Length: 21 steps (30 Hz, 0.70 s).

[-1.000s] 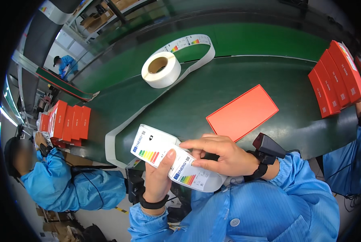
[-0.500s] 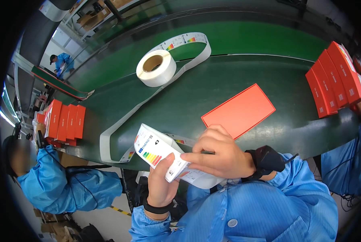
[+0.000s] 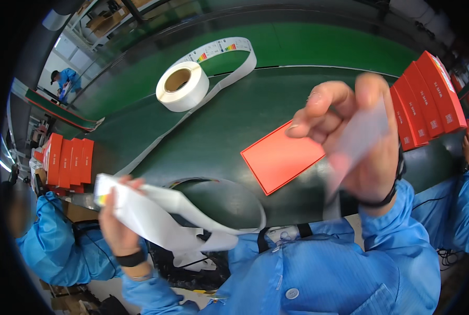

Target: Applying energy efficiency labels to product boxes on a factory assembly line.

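Observation:
My left hand grips the label strip, whose white backing loops loosely in front of my body. A corner of printed colour shows by the fingers. My right hand is raised and pinches a thin peeled label, smeared by motion and hanging over the palm. Below and to the left of that hand lies a flat red box, its right end hidden by the fingers. Further back, a white label roll with a brown core stands on the green work surface, its strip curling behind it.
Several red boxes stand in a row at the right, near my right hand. Another group of red boxes is at the left, beside a person in blue. A second person's sleeve shows at the right edge.
My hands have parted: the left moved left with the strip, while the right rose to the right with a label peeled off it. My view has shifted slightly.

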Each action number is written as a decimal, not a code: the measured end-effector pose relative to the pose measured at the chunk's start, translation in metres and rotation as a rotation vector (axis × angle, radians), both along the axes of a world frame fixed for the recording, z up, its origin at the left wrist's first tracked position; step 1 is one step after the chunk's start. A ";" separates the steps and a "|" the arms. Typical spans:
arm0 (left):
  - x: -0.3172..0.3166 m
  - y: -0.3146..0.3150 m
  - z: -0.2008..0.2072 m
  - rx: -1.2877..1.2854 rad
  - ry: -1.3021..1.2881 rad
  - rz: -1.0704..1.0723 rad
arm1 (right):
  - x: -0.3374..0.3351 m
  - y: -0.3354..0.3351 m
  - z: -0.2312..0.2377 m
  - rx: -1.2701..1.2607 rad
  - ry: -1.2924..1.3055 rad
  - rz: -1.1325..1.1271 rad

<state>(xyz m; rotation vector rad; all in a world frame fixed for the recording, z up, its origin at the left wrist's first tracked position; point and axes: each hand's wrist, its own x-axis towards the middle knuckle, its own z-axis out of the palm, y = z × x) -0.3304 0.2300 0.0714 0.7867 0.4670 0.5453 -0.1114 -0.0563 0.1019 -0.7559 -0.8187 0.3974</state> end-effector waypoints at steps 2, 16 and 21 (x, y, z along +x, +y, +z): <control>-0.020 0.037 0.031 0.213 0.003 -0.010 | 0.032 -0.008 0.000 -0.145 -0.122 0.081; 0.046 -0.102 -0.042 0.365 0.341 -0.211 | 0.073 0.055 -0.038 -1.002 -0.955 0.565; 0.079 -0.132 -0.085 0.317 0.333 -0.319 | 0.073 0.062 -0.047 -1.037 -0.997 0.527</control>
